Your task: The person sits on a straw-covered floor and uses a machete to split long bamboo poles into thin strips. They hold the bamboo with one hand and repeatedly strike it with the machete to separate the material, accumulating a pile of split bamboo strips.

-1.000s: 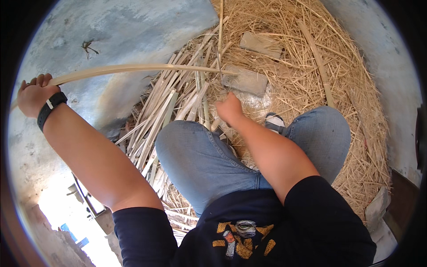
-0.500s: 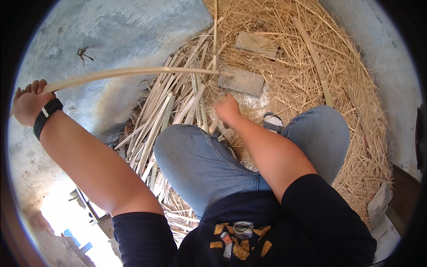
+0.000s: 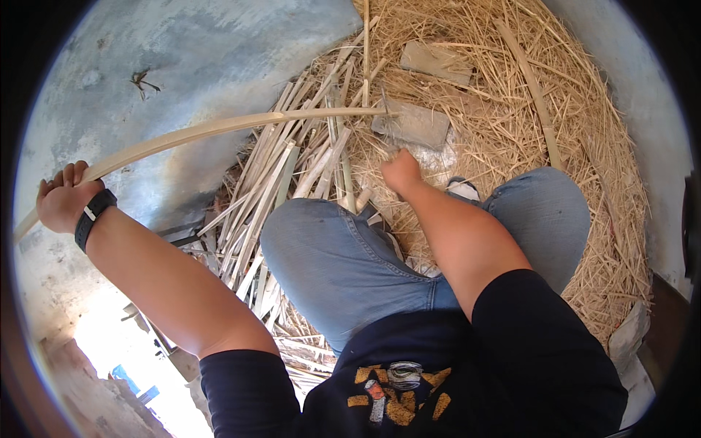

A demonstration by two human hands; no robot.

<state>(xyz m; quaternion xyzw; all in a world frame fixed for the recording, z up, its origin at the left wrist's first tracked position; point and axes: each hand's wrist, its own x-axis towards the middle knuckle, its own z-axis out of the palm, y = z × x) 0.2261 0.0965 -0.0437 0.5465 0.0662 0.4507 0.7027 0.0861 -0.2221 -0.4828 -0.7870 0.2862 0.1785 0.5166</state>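
A long, pale split bamboo strip (image 3: 219,128) arches from the far left across to the stone block. My left hand (image 3: 69,197), with a black watch on its wrist, is closed around the strip near its left end. Closed in a fist, my right hand (image 3: 403,173) is just below the strip's right end. What it grips is mostly hidden; a thin dark edge shows above it, by the strip's tip. A flat grey stone block (image 3: 420,125) lies beyond my right hand, with the strip's tip over its left part.
Split bamboo pieces (image 3: 255,182) are piled left of my knees. Straw-like shavings (image 3: 584,146) cover the floor to the right, with another block (image 3: 438,62) and a long bamboo strip (image 3: 533,91) on them. A bluish wall (image 3: 212,51) stands at the left.
My left hand and the bamboo strip have shifted slightly right and, at the hand's end, lower in the picture. The right fist also appears farther right; the whole view has shifted somewhat.
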